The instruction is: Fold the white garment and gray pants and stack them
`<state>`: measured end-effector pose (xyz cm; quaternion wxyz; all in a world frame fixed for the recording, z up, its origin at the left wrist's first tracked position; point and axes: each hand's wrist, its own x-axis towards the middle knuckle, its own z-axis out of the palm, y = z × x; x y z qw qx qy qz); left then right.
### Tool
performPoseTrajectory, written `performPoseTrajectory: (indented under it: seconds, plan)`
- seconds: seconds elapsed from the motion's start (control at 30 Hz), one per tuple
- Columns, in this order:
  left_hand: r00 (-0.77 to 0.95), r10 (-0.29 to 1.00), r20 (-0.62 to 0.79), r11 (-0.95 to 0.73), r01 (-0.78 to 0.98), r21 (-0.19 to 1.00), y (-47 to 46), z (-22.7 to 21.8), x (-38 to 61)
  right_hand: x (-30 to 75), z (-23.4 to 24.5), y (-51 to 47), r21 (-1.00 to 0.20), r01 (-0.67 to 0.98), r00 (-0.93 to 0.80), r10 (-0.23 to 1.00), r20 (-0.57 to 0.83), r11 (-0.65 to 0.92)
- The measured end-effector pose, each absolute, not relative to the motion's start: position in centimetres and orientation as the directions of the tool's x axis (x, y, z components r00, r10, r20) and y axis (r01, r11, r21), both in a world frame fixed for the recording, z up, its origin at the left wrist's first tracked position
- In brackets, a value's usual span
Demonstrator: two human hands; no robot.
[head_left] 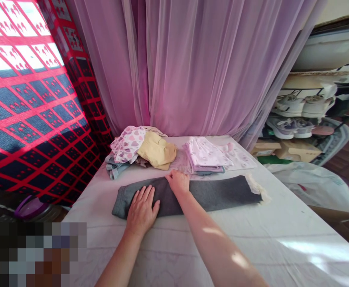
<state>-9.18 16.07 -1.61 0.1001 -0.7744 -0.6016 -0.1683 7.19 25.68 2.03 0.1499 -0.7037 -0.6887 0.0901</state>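
A long dark grey garment (219,195), folded lengthwise, lies flat across the near part of the table, with a cream lining showing at its right end. My left hand (141,211) presses flat on its left part, fingers spread. My right hand (178,181) sits at the garment's far edge, fingers curled over the fold. Beyond the hands lie a heap with a pink heart-print garment (128,143) and a beige garment (156,150), plus a stack of folded pale pink clothes (206,153).
The white-covered table (252,235) runs back to a sheer lilac curtain (186,67). A red and navy patterned curtain (27,99) hangs left. On the right stand a shoe rack with sneakers (294,115), cardboard boxes (296,150) and a white plastic bag (314,187).
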Motion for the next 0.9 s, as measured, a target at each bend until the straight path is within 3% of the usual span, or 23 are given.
performPoseTrajectory:
  seconds: [0.1,0.27,0.4,0.5,0.57,0.63,0.7,0.77,0.83,0.9]
  plan:
    - [0.203,0.908,0.366,-0.243,0.968,0.066,16.1,-1.4,-9.1,7.2,2.6,25.0,-0.322,0.946,0.012,0.995,0.1,0.021]
    - [0.19,0.918,0.349,-0.234,0.968,0.089,16.1,-1.0,-8.9,8.2,2.3,20.4,-0.314,0.88,-0.246,0.908,0.339,0.356]
    - [0.195,0.913,0.359,-0.242,0.966,0.093,15.9,-0.9,-8.7,9.0,0.9,17.5,-0.271,0.902,-0.283,0.935,0.214,0.335]
    - [0.195,0.873,0.447,-0.265,0.959,0.098,15.5,-0.3,-9.2,9.2,0.4,17.0,-0.253,0.922,-0.263,0.955,0.14,0.291]
    - [0.114,0.833,0.542,-0.218,0.967,0.131,15.0,0.5,-10.4,9.1,0.4,17.1,-0.252,0.924,-0.262,0.957,0.127,0.287]
    - [-0.082,0.808,0.583,-0.062,0.973,0.223,14.5,1.5,-12.2,9.1,0.6,17.2,-0.251,0.926,-0.259,0.958,0.122,0.283]
    - [-0.323,0.823,0.468,0.171,0.926,0.337,14.3,2.6,-14.4,9.1,0.7,17.1,-0.25,0.927,-0.258,0.959,0.121,0.281]
    - [-0.457,0.866,0.201,0.364,0.853,0.374,14.4,3.7,-16.5,9.1,0.8,17.0,-0.253,0.926,-0.256,0.959,0.124,0.28]
    - [-0.476,0.879,-0.033,0.456,0.817,0.353,15.1,4.5,-18.0,9.2,0.9,16.9,-0.261,0.925,-0.253,0.96,0.122,0.277]
    - [-0.455,0.88,-0.137,0.473,0.813,0.339,16.0,5.1,-18.9,9.2,0.9,16.9,-0.267,0.922,-0.256,0.96,0.118,0.279]
